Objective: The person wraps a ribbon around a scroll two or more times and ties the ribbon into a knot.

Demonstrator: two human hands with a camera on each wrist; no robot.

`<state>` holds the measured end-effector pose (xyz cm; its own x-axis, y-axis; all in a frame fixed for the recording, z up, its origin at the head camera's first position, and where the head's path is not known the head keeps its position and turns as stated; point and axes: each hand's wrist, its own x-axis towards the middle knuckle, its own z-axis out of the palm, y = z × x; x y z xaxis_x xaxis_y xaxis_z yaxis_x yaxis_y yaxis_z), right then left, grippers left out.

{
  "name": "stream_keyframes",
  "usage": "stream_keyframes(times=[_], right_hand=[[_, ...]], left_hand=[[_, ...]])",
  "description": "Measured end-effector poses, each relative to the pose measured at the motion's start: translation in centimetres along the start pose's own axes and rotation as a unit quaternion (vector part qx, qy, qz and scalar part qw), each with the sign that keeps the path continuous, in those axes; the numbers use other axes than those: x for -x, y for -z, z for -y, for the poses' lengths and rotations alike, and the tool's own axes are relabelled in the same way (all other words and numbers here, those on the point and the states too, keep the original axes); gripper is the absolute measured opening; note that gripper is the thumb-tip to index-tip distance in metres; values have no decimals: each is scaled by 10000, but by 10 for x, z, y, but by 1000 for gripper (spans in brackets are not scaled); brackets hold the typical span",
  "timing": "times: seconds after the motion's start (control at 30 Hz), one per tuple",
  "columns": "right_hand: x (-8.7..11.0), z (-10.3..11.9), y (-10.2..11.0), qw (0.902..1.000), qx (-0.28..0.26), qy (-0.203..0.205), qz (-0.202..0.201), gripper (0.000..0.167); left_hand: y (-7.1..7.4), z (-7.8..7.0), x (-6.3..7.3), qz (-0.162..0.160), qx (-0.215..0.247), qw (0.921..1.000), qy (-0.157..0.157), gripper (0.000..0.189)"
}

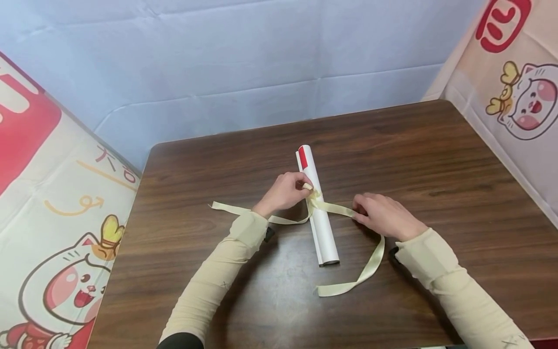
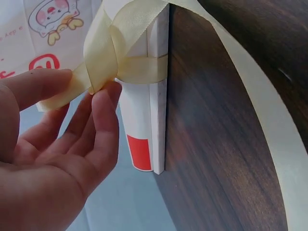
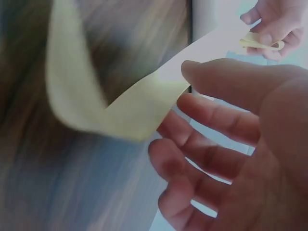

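Observation:
A white paper roll (image 1: 322, 228) with a red patch near its far end lies on the brown table. Pale yellow ribbon (image 1: 334, 209) circles the roll's middle and crosses on top. My left hand (image 1: 285, 191) pinches a fold of ribbon beside that crossing; the left wrist view shows the folded ribbon (image 2: 79, 86) between thumb and fingers. To the roll's right, my right hand (image 1: 385, 213) pinches the other length of ribbon between thumb and index finger. In the right wrist view this ribbon (image 3: 139, 106) runs from the thumb and hangs in a curve.
One loose ribbon tail (image 1: 228, 207) stretches left past the left wrist. Another tail (image 1: 344, 289) curls toward the table's near side. The wooden table (image 1: 414, 145) has light-blue cloth (image 1: 244, 63) behind it and printed cartoon sheets (image 1: 65, 271) at its sides.

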<state>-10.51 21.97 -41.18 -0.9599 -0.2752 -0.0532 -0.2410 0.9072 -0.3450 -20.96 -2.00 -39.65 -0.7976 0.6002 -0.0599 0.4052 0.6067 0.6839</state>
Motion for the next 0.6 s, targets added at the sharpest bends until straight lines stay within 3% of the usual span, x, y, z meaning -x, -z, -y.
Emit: stream_keyframes(times=[0.37,0.6], right_hand=[[-22,32,-3,9982,-279,312,-438,15],[-32,44,-7,9969,-567,142,-531,14]], left_hand=[[-1,-2,0,151,390,9991,-78,12],[0,1,0,103,458,9988,-157,13]])
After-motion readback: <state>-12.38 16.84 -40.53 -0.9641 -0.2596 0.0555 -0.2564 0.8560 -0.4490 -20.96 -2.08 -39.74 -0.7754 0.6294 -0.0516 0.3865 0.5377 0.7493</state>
